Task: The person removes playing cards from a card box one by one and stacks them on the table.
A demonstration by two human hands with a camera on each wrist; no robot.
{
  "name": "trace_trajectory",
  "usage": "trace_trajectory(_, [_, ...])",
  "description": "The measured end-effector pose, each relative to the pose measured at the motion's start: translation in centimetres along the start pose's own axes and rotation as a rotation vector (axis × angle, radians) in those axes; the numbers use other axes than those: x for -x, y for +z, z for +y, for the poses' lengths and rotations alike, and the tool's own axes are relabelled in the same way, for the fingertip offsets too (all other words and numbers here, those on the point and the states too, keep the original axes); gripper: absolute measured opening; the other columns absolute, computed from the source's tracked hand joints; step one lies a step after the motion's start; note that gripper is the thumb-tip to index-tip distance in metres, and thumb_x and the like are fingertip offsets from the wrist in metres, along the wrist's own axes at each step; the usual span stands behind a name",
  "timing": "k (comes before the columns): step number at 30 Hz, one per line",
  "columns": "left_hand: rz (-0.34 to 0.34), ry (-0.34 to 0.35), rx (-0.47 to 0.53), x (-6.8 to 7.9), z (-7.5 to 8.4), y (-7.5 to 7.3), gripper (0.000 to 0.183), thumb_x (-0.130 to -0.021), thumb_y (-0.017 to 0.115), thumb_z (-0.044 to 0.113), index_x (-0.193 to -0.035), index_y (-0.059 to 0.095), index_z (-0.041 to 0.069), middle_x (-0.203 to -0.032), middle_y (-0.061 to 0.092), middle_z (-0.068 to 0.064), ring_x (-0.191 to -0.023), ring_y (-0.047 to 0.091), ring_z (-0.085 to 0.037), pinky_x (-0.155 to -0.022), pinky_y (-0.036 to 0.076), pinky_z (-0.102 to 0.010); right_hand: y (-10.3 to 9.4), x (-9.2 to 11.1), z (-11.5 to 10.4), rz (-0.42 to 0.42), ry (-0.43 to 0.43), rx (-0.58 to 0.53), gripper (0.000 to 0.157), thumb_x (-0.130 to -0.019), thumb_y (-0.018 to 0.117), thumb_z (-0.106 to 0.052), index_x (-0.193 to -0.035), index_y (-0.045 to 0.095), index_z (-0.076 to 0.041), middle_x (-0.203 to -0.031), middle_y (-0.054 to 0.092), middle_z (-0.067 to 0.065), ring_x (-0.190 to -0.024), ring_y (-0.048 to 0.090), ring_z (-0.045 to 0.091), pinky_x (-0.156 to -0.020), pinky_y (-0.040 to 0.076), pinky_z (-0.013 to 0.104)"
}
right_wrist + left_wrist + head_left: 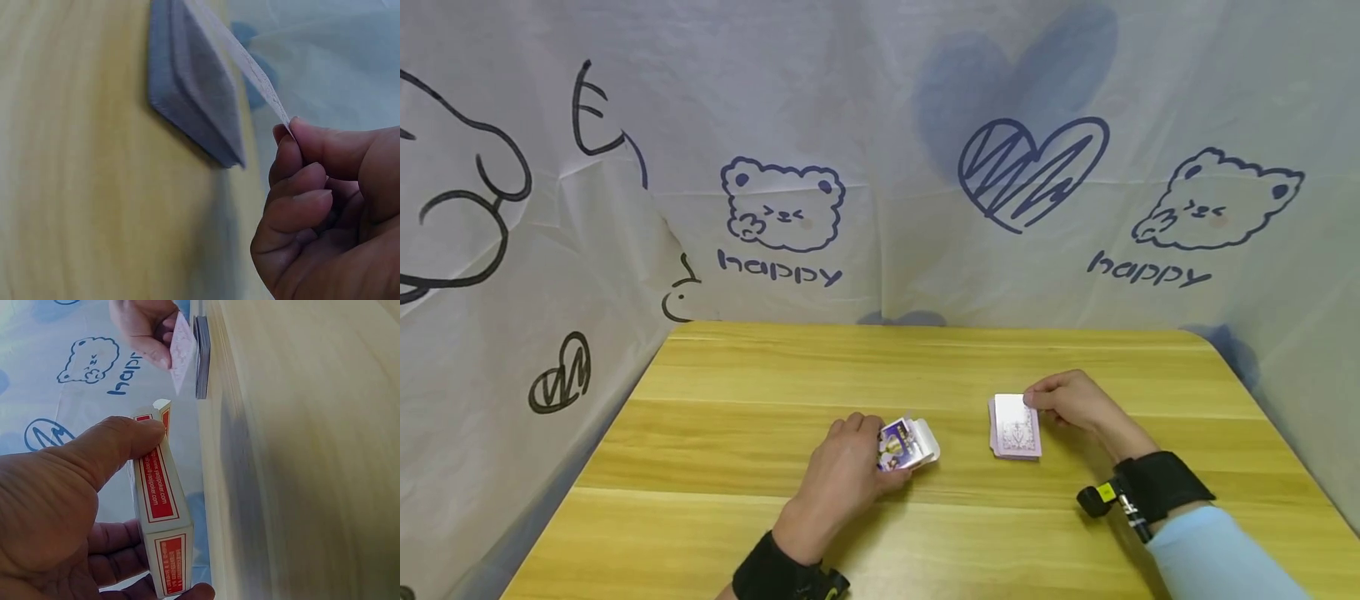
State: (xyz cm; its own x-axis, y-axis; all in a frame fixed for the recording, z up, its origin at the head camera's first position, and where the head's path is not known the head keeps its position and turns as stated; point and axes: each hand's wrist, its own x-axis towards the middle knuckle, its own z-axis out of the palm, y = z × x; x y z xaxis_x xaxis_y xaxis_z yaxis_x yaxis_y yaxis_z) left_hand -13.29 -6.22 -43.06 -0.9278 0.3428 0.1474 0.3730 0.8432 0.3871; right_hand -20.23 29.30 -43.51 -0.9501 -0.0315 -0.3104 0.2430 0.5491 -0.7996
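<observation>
My left hand (842, 467) grips a playing card box (904, 444) between thumb and fingers, its white end flap (930, 442) folded out toward the right. Red printed panels cover the side of the box (159, 487) in the left wrist view. To the right, a deck of cards (1017, 450) lies on the table in a slightly uneven stack. My right hand (1075, 402) pinches one playing card (1015, 417) by its corner, thumb against forefinger. In the right wrist view that card (256, 72) slants up above the deck (200, 94), its patterned back showing.
A wooden table (737, 400) spans the area under both hands. Behind it hangs a pale cloth (895, 233) with drawn bears and hearts, and more cloth (610, 283) borders the left side. Each wrist wears a black band (1165, 483) with a small camera.
</observation>
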Motion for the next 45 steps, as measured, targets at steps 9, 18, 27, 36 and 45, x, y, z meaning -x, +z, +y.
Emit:
trace_trajectory(9, [-0.010,-0.005,0.001,0.2,0.0,0.0,0.072,-0.077,0.094,0.044,-0.125,0.066,-0.002,-0.106,0.066,-0.012,-0.088,0.056,-0.021,-0.066,0.052,-0.033,2.1,0.0,0.5,0.130,-0.123,0.287,0.015,-0.100,0.070,-0.016,-0.098,0.073,-0.001,-0.097,0.071,0.012,-0.080,0.056,0.023,-0.069,0.042,0.033])
trace_trajectory(18, [0.000,0.008,-0.001,-0.1,0.0,-0.1,0.072,-0.077,0.093,0.045,-0.125,0.066,-0.002,-0.103,0.065,-0.010,-0.087,0.056,-0.021,-0.065,0.050,-0.032,2.7,-0.1,-0.2,0.220,-0.152,0.421,0.026,-0.095,0.076,-0.020,-0.098,0.058,-0.001,-0.084,0.059,0.010,-0.074,0.054,0.024,-0.064,0.040,0.033])
trace_trajectory(27, [-0.007,0.023,0.002,-0.1,0.0,0.1,0.071,-0.077,0.094,0.042,-0.125,0.065,-0.002,-0.104,0.065,-0.010,-0.088,0.055,-0.021,-0.069,0.050,-0.032,5.8,2.9,-3.8,0.272,-0.251,0.205,0.019,-0.102,0.069,-0.024,-0.095,0.069,-0.006,-0.077,0.063,0.007,-0.062,0.049,0.018,-0.060,0.039,0.031])
trace_trajectory(36, [-0.017,0.039,0.015,0.1,0.1,0.3,0.071,-0.079,0.093,0.040,-0.129,0.064,-0.002,-0.112,0.066,-0.013,-0.092,0.057,-0.023,-0.074,0.051,-0.034,11.8,5.7,-6.3,0.152,-0.268,-0.007,0.011,-0.099,0.072,-0.014,-0.095,0.080,-0.008,-0.089,0.076,0.002,-0.072,0.056,0.013,-0.063,0.044,0.026])
trace_trajectory(45, [0.003,0.085,0.009,0.3,0.3,0.3,0.070,-0.079,0.093,0.039,-0.129,0.064,0.000,-0.116,0.066,-0.013,-0.098,0.059,-0.026,-0.076,0.053,-0.034,13.4,5.7,-5.9,0.082,-0.247,0.013,0.011,-0.094,0.075,-0.012,-0.085,0.080,-0.009,-0.077,0.072,-0.002,-0.063,0.051,0.011,-0.055,0.038,0.022])
